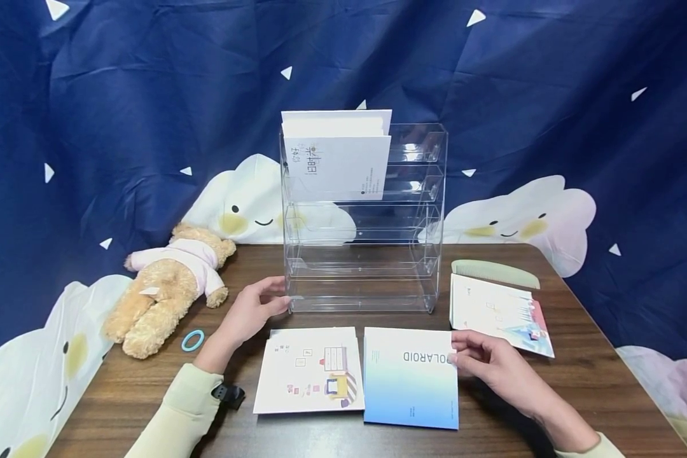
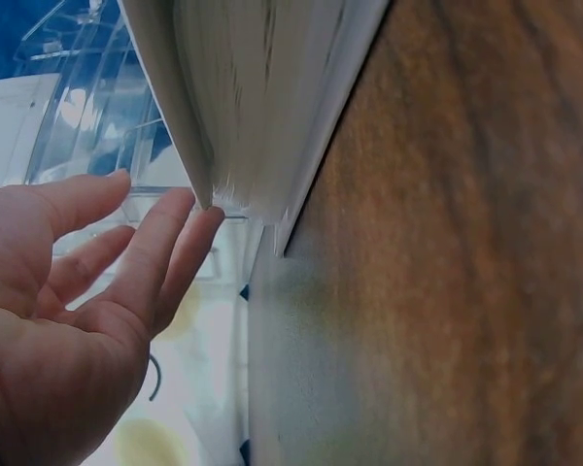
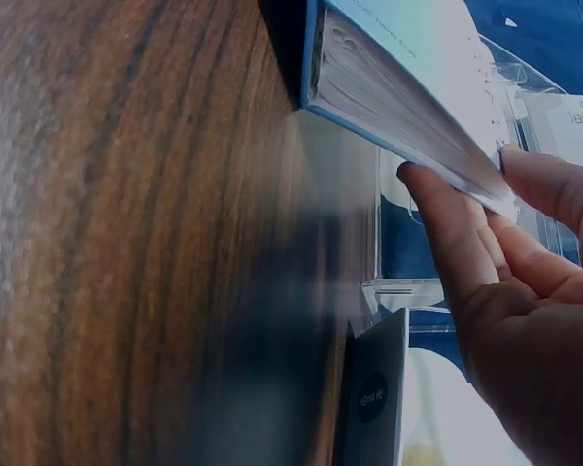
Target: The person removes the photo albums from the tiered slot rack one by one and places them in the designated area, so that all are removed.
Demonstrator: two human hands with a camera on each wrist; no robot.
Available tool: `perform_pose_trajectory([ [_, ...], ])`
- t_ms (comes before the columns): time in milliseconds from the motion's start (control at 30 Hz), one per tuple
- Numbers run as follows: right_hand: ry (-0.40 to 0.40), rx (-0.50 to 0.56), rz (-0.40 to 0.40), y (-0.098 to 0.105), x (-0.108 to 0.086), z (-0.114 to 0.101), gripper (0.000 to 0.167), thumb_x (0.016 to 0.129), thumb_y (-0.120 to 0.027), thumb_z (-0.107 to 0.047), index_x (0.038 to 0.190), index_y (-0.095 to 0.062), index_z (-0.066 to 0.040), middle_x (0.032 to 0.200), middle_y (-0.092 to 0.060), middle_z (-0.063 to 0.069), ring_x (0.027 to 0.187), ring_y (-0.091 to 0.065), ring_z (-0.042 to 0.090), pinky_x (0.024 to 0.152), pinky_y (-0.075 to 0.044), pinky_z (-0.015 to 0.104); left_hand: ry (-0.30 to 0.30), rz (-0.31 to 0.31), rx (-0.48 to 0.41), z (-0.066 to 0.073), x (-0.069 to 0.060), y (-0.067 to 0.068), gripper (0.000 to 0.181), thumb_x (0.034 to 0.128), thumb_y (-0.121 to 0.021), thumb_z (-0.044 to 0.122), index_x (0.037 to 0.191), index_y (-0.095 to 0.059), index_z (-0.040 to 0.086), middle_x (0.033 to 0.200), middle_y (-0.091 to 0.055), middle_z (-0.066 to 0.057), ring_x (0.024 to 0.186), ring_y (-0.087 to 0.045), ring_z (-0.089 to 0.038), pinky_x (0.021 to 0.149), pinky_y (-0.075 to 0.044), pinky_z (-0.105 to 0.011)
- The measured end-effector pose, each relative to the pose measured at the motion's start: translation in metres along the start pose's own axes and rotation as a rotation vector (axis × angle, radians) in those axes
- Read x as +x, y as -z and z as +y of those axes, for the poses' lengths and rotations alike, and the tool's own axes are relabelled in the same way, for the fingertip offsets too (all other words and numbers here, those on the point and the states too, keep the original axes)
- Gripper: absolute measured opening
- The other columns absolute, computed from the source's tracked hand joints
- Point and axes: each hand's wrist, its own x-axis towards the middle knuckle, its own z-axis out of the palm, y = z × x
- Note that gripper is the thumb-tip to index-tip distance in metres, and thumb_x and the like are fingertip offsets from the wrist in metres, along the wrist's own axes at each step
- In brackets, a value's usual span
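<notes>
Right hand (image 1: 486, 362) pinches blue book (image 1: 411, 397) by corner, I see; left hand (image 1: 253, 310), fingers loose, at foot of clear rack (image 1: 360, 304), contact unclear to me. Book lies between hands, before rack.

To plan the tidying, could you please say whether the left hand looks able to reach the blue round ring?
Probably yes: the ring lies uncovered on the brown wood-grain table, and the left hand nearby appears free.
</notes>
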Motion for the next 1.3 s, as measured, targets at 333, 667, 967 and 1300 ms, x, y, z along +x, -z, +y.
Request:
perform_pose_trajectory([
  [333,0.045,0.116,-0.021,-0.002,0.001,0.01,0.055,0.107,-0.074,-0.006,0.156,-0.053,0.008,0.112,-0.078,0.008,0.098,-0.076,0.003,0.078,-0.067,0.025,-0.001,-0.004,0.004,0.0,0.0,0.0,0.055,0.1099,-0.073,0.012,0.16,-0.055,-0.001,0.149,-0.068,-0.029,0.125,-0.075,-0.037,0.096,-0.068,-0.027],
  [667,-0.058,0.077,-0.026,-0.005,0.006,0.011,0.061,0.105,-0.078,-0.011,0.156,-0.053,0.012,0.122,-0.075,0.019,0.098,-0.073,0.0,0.082,-0.066,0.023,0.014,0.007,0.028,-0.001,-0.002,0.0,0.055,0.109,-0.074,0.014,0.16,-0.058,0.002,0.148,-0.069,-0.026,0.125,-0.076,-0.037,0.096,-0.068,-0.027],
  [967,-0.128,0.049,-0.026,-0.004,0.01,0.011,0.065,0.103,-0.08,-0.011,0.157,-0.053,0.014,0.124,-0.075,0.017,0.096,-0.069,0.0,0.082,-0.063,0.021,-0.006,0.01,0.029,0.0,-0.001,0.0,0.055,0.1092,-0.074,0.015,0.159,-0.057,0.0,0.148,-0.069,-0.028,0.126,-0.075,-0.039,0.097,-0.068,-0.03],
  [1300,-0.145,0.102,-0.071,-0.003,0.013,0.014,0.069,0.104,-0.079,-0.009,0.157,-0.047,0.02,0.122,-0.078,0.021,0.101,-0.072,0.001,0.086,-0.067,0.024,-0.01,0.01,0.03,0.001,-0.001,0.0,0.055,0.1095,-0.074,0.014,0.16,-0.057,0.0,0.148,-0.069,-0.028,0.124,-0.076,-0.038,0.097,-0.068,-0.029],
])
